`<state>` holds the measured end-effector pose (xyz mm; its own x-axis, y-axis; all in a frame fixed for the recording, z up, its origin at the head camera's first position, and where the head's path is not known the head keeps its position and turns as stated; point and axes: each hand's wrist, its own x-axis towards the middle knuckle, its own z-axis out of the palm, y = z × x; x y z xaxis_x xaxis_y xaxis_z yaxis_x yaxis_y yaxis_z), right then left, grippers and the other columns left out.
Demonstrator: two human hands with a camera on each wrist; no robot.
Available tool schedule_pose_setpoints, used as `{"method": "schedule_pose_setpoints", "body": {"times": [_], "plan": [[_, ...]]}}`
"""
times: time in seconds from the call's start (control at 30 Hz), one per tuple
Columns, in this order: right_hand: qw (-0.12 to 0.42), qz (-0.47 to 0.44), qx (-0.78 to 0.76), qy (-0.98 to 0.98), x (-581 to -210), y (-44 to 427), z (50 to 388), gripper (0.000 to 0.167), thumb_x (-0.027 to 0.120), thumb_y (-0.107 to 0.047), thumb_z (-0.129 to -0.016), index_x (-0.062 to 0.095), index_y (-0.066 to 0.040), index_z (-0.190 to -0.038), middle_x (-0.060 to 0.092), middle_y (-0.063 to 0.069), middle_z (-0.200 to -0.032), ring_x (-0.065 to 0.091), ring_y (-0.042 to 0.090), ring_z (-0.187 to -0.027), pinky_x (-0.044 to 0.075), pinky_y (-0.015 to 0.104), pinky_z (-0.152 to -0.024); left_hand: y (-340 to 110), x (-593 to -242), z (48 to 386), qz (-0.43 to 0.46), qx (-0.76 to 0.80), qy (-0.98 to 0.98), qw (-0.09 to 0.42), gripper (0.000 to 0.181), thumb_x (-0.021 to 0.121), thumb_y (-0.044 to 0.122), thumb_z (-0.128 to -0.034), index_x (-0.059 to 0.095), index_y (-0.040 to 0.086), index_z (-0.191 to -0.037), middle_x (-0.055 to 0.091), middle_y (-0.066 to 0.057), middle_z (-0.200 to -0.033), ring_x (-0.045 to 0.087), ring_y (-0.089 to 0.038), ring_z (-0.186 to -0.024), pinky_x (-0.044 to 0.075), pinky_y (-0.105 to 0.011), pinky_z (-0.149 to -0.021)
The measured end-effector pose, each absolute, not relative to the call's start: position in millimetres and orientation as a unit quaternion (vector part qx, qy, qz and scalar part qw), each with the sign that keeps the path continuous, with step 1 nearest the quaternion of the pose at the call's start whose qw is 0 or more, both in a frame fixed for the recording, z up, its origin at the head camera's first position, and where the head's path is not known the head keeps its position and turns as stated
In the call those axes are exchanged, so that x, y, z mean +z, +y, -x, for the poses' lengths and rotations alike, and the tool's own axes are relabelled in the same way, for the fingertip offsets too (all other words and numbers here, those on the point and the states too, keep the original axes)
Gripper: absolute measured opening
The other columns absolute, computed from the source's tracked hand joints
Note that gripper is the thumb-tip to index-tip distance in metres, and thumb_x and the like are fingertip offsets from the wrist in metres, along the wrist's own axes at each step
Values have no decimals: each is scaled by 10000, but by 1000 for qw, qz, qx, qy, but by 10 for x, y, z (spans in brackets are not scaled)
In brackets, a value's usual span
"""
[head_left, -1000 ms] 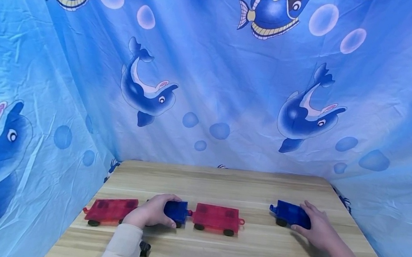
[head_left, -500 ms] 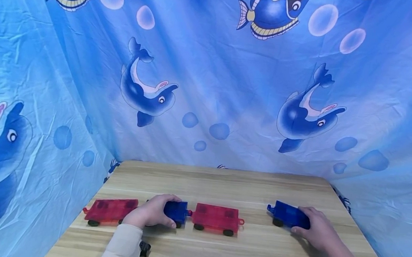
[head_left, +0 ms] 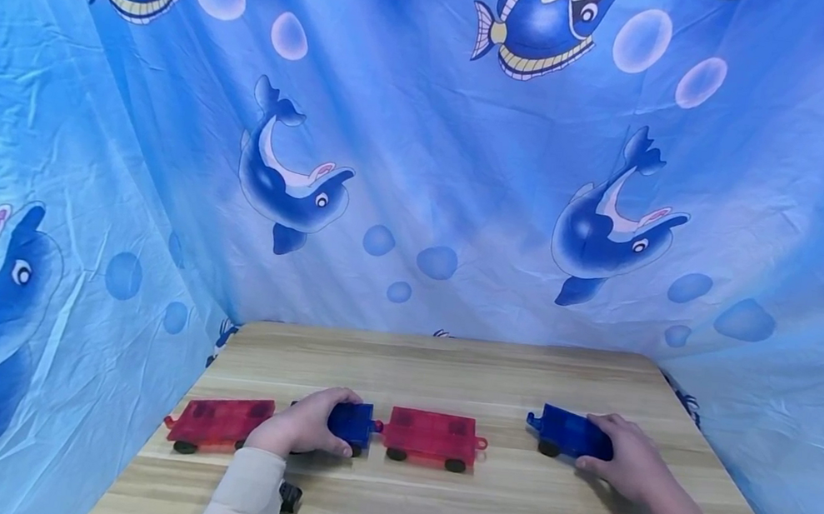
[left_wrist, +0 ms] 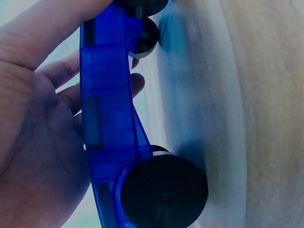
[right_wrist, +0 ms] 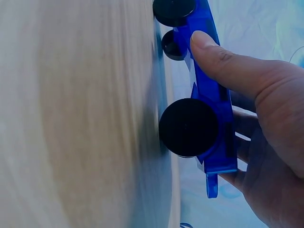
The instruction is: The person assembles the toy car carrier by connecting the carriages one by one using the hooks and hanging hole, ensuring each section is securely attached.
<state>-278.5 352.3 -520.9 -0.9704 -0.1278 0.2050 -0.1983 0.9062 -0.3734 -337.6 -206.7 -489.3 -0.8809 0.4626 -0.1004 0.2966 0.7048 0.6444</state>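
Observation:
My left hand (head_left: pixel 311 424) grips a translucent blue toy train car (head_left: pixel 351 425) from above, thumb on the near side and fingers over the far side. That car stands in a row between two red cars; its right end meets the coupling of the right red car (head_left: pixel 431 435). The left red car (head_left: pixel 221 421) sits just left of my hand, and the joint there is hidden. At the right, my right hand (head_left: pixel 624 459) holds another blue toy train car (head_left: pixel 565 431) by its right half, its hook pointing left. In the right wrist view, the thumb (right_wrist: pixel 228 61) presses along the car's side.
The wooden table (head_left: pixel 445 369) carries all the cars. Blue cloth with printed dolphins (head_left: pixel 604 219) hangs behind it and at both sides. A gap of bare tabletop lies between the right red car's loop (head_left: pixel 482 444) and the hook of the blue car at right.
My right hand has moved slightly left with its blue car, narrowing the gap to the right red car. The left hand and the row it holds have stayed put.

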Motion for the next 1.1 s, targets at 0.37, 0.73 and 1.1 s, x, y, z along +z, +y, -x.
{"method": "schedule_pose_setpoints", "body": {"times": [0.37,0.73,1.1], "plan": [[75,-85,206,-972,-5185,3504,2762,887,900,-495,-783,583,-2,-1448,622,239,-1318,547,527,-1220,444,735,-952,-2056,-4884,3369,-217,302,922,112,816,986,316,-729,600,176,-1434,588,-90,-1419,498,-425,-1335,491,-634,-997],[73,-89,202,-972,-5142,3440,2738,871,922,-479,-763,609,-10,-1426,609,273,-1346,525,555,-1255,433,742,-964,-1878,-4803,3343,-250,310,914,81,823,903,392,-838,530,143,-1528,517,-106,-1535,506,-371,-1379,464,-581,-1069],[69,-93,207,-971,-5113,3390,2719,860,929,-476,-755,623,-15,-1413,639,220,-1308,560,522,-1229,460,717,-955,-1576,-4828,3340,-276,322,905,36,631,750,459,-968,559,188,-1504,535,-45,-1517,508,-319,-1397,461,-551,-1093]]}}
